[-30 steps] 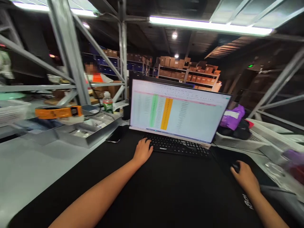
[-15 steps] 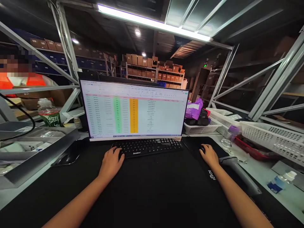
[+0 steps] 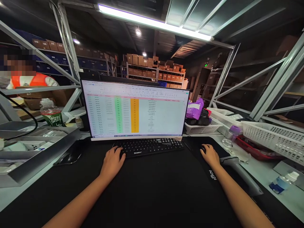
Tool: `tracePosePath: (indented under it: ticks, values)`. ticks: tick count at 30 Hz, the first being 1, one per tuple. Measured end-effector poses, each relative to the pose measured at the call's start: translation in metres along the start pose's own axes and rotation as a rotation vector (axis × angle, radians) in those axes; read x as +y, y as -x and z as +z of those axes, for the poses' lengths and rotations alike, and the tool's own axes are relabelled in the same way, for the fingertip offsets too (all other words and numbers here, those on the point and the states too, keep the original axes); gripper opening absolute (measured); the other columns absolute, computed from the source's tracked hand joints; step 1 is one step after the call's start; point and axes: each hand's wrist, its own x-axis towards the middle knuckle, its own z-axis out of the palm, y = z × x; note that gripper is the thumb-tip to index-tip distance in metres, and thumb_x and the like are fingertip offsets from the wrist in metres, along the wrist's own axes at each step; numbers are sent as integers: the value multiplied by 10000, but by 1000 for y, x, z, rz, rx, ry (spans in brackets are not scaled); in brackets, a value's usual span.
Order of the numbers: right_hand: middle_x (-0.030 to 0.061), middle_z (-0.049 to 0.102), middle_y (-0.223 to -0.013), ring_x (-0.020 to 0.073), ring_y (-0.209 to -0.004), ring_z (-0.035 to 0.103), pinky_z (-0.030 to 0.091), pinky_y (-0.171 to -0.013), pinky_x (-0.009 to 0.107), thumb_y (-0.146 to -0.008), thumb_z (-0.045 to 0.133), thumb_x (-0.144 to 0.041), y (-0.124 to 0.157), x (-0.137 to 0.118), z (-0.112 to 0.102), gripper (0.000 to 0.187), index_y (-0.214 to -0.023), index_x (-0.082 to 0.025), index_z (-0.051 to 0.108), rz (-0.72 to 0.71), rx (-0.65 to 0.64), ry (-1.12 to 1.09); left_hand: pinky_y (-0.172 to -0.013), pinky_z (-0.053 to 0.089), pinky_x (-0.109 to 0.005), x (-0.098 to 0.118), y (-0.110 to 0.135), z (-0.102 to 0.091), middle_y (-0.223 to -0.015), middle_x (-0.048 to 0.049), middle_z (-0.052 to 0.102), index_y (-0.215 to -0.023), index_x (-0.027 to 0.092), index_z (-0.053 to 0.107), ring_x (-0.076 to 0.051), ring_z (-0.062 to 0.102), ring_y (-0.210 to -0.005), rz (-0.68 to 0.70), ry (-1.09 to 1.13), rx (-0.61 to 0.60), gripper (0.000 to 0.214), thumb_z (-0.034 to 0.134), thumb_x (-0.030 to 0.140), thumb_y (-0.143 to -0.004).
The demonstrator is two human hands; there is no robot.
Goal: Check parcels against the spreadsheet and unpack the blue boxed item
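Note:
My left hand (image 3: 113,162) rests on the left end of a black keyboard (image 3: 152,146), its fingers spread over the keys and holding nothing. Over on the right, my right hand (image 3: 210,155) is curved over a dark computer mouse (image 3: 203,148), of which only a small part shows. Behind the keyboard stands a wide monitor (image 3: 163,117) with a spreadsheet that has a green and an orange column. A grey handheld barcode scanner (image 3: 242,173) lies just right of my right wrist.
A black desk mat (image 3: 152,190) covers the desk. At left are a grey tray (image 3: 40,171), a phone (image 3: 68,157) and a drink bottle (image 3: 51,114). White baskets (image 3: 273,136) and a spray bottle (image 3: 283,183) stand at right. A person in an orange vest (image 3: 35,79) is beyond the frame.
The person in the orange vest has shifted a little to the right. My camera view has moved very slightly; both my hands stay in place on the keyboard and mouse.

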Motion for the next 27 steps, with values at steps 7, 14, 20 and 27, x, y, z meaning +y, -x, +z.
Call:
tracePosePath:
  ticks: [7, 14, 20, 27]
  values:
    - [106, 571, -1330, 239, -1114, 623, 488, -933, 355, -945, 443, -396, 1, 1, -1, 420, -1288, -227, 617, -2, 6, -1, -1086, 440, -513, 3, 2, -3, -1383, -184, 534, -1298, 126, 610, -363, 499, -1279, -23, 0, -16, 512, 365, 413, -952]
    - [109, 568, -1315, 260, -1088, 631, 509, -905, 387, -919, 399, -410, 4, 6, 1, 454, -1264, -221, 626, -10, 4, -4, -1087, 448, -480, 10, 4, -8, -1388, -181, 541, -1292, 128, 617, -350, 499, -1297, -57, 6, -30, 461, 435, 370, -944]
    - [140, 567, -1315, 332, -1081, 635, 526, -871, 477, -885, 344, -531, 0, 22, 13, 571, -1295, -238, 611, -3, -35, 54, -1097, 440, -452, 18, 9, -20, -1393, -167, 548, -1253, 158, 626, -313, 498, -1308, -50, -14, -39, 375, 475, 314, -947]
    - [159, 578, -1284, 370, -1099, 634, 524, -886, 504, -861, 342, -586, -3, 30, 20, 605, -1272, -239, 620, 2, -16, 14, -1075, 443, -488, 20, 11, -19, -1403, -179, 532, -1263, 163, 602, -319, 473, -1322, -85, 69, -43, 370, 489, 308, -942]
